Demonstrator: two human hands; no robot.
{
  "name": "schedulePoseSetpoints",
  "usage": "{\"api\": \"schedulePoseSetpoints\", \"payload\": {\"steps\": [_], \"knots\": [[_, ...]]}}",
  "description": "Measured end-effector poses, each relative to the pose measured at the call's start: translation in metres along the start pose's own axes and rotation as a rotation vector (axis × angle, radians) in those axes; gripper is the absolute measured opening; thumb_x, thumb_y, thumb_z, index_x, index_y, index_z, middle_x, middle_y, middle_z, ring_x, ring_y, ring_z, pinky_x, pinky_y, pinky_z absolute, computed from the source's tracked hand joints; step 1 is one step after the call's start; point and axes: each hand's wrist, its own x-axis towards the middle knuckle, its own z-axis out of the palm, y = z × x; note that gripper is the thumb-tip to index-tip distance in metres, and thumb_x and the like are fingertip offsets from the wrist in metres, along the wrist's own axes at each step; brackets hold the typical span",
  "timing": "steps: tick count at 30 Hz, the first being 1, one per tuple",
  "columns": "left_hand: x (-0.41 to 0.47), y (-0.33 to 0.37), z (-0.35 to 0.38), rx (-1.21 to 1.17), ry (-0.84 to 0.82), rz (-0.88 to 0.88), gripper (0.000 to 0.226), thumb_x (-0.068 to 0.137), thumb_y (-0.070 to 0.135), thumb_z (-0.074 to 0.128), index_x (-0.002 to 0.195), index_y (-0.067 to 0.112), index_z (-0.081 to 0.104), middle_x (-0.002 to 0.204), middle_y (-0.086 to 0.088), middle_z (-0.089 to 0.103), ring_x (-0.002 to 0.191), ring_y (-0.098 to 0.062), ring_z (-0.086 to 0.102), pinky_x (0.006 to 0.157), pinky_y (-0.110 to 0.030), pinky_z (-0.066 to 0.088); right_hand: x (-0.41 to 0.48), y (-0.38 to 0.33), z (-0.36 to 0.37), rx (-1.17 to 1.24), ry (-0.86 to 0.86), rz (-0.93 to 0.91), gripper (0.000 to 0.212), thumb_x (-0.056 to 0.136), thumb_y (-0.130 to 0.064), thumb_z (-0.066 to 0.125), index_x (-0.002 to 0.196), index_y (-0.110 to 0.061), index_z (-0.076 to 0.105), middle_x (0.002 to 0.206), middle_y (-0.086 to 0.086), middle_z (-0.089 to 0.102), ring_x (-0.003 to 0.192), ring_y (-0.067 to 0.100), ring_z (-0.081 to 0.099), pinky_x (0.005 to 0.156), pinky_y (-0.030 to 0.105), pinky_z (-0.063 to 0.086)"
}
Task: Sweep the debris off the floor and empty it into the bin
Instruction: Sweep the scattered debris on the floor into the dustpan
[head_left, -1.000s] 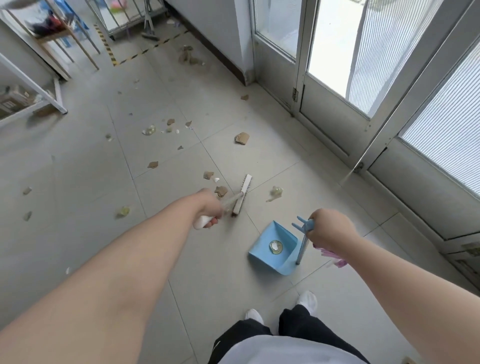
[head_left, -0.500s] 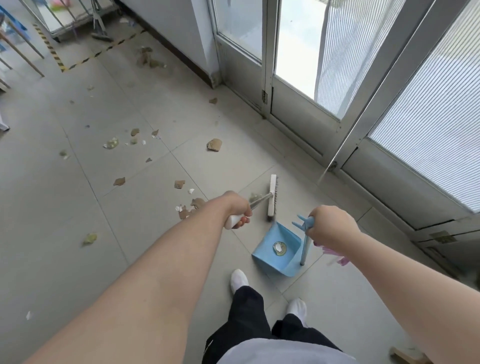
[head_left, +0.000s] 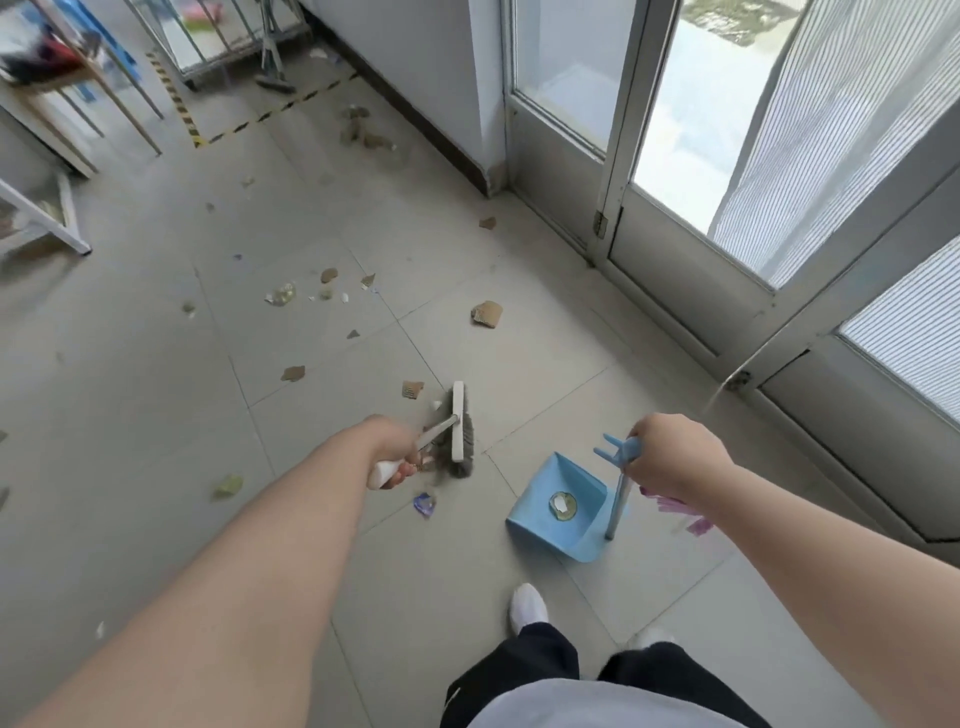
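Note:
My left hand (head_left: 397, 447) grips the white handle of a broom whose head (head_left: 460, 426) rests on the grey floor tiles. My right hand (head_left: 670, 454) grips the top of the upright handle of a blue dustpan (head_left: 558, 512), which stands on the floor to the right of the broom. A greenish scrap (head_left: 562, 505) lies inside the pan. Cardboard pieces (head_left: 487, 314) and other scraps are scattered over the floor beyond the broom. A purple wrapper (head_left: 424, 504) lies just below my left hand. No bin is in view.
Glass doors with metal frames (head_left: 670, 249) run along the right. A white wall corner (head_left: 483, 171) juts out at the back. Table legs (head_left: 130, 109) and a white frame (head_left: 62, 228) stand at the left. My feet in white shoes (head_left: 527, 605) are below the dustpan.
The broom head has swung left, away from the dustpan's mouth. The view has turned back to the left. The dustpan stays on the floor in my right hand.

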Motion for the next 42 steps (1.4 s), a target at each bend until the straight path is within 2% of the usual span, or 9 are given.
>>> {"api": "schedulePoseSetpoints", "payload": {"steps": [5, 8, 12, 17, 20, 26, 32, 37, 42], "knots": [[0.013, 0.007, -0.015, 0.016, 0.09, 0.054, 0.017, 0.091, -0.006, 0.049, 0.076, 0.002, 0.049, 0.065, -0.012, 0.051, 0.028, -0.013, 0.041, 0.038, -0.013, 0.037, 0.026, -0.023, -0.014, 0.003, 0.003, -0.061, 0.018, 0.074, -0.012, 0.057, 0.083, -0.011, 0.073, 0.07, 0.003, 0.072, 0.06, 0.021, 0.068, 0.042, 0.018, 0.037], [0.015, 0.025, -0.017, 0.004, 0.123, 0.076, 0.015, 0.089, -0.006, 0.05, 0.076, 0.001, 0.05, 0.062, -0.012, 0.05, 0.028, -0.014, 0.042, 0.039, -0.015, 0.038, 0.041, -0.034, -0.027, 0.029, 0.024, -0.068, 0.014, 0.075, -0.01, 0.059, 0.081, -0.01, 0.071, 0.065, 0.004, 0.069, 0.051, 0.022, 0.062, 0.04, 0.017, 0.034], [0.016, 0.06, -0.017, -0.116, 0.14, 0.109, 0.013, 0.088, -0.002, 0.054, 0.076, 0.001, 0.055, 0.061, -0.013, 0.054, 0.034, -0.014, 0.043, 0.044, -0.018, 0.039, 0.069, -0.039, -0.047, 0.017, 0.073, -0.104, 0.017, 0.079, -0.015, 0.058, 0.086, -0.008, 0.071, 0.07, 0.008, 0.074, 0.055, 0.024, 0.059, 0.043, 0.019, 0.037], [0.02, 0.132, -0.004, -0.191, 0.084, 0.164, 0.006, 0.09, 0.0, 0.054, 0.094, 0.003, 0.058, 0.066, -0.012, 0.054, 0.027, -0.009, 0.043, 0.036, -0.014, 0.038, 0.115, -0.03, -0.085, -0.02, 0.08, -0.138, 0.016, 0.078, -0.015, 0.059, 0.087, -0.011, 0.072, 0.073, 0.006, 0.072, 0.066, 0.026, 0.068, 0.045, 0.019, 0.036], [0.029, 0.184, 0.013, -0.21, 0.055, 0.177, 0.016, 0.09, 0.0, 0.054, 0.106, 0.004, 0.057, 0.068, -0.013, 0.056, 0.029, -0.01, 0.043, 0.038, -0.015, 0.038, 0.142, -0.014, -0.105, 0.003, 0.05, -0.126, 0.016, 0.079, -0.016, 0.057, 0.085, -0.012, 0.071, 0.068, 0.004, 0.073, 0.056, 0.023, 0.065, 0.041, 0.017, 0.034], [0.045, 0.27, 0.051, -0.272, -0.019, 0.169, 0.006, 0.092, 0.004, 0.056, 0.097, 0.005, 0.058, 0.069, -0.011, 0.057, 0.036, -0.009, 0.045, 0.039, -0.016, 0.042, 0.185, 0.016, -0.142, -0.016, -0.014, -0.11, 0.018, 0.08, -0.014, 0.055, 0.086, -0.014, 0.072, 0.064, 0.0, 0.073, 0.058, 0.02, 0.071, 0.042, 0.015, 0.034], [0.065, 0.311, 0.074, -0.278, -0.068, 0.162, 0.01, 0.093, 0.003, 0.055, 0.083, 0.006, 0.052, 0.07, -0.013, 0.057, 0.031, -0.009, 0.044, 0.042, -0.019, 0.04, 0.206, 0.024, -0.17, -0.029, -0.06, -0.093, 0.02, 0.083, -0.011, 0.049, 0.085, -0.015, 0.069, 0.057, -0.003, 0.067, 0.028, 0.013, 0.053, 0.03, 0.012, 0.028], [0.088, 0.33, 0.047, -0.298, -0.06, 0.131, 0.01, 0.095, 0.004, 0.054, 0.085, 0.004, 0.052, 0.071, -0.014, 0.058, 0.043, -0.012, 0.045, 0.044, -0.021, 0.041, 0.226, 0.0, -0.184, 0.021, -0.072, -0.089, 0.021, 0.083, -0.011, 0.049, 0.088, -0.01, 0.07, 0.069, 0.005, 0.073, 0.031, 0.018, 0.054, 0.025, 0.011, 0.028], [0.126, 0.319, -0.017, -0.413, -0.051, 0.02, 0.008, 0.095, 0.008, 0.052, 0.101, 0.002, 0.054, 0.075, -0.012, 0.06, 0.029, -0.008, 0.044, 0.034, -0.012, 0.04, 0.244, -0.038, -0.192, 0.014, -0.078, -0.095, 0.023, 0.081, -0.008, 0.05, 0.091, -0.009, 0.07, 0.071, 0.007, 0.073, 0.039, 0.022, 0.059, 0.027, 0.014, 0.03]]}}
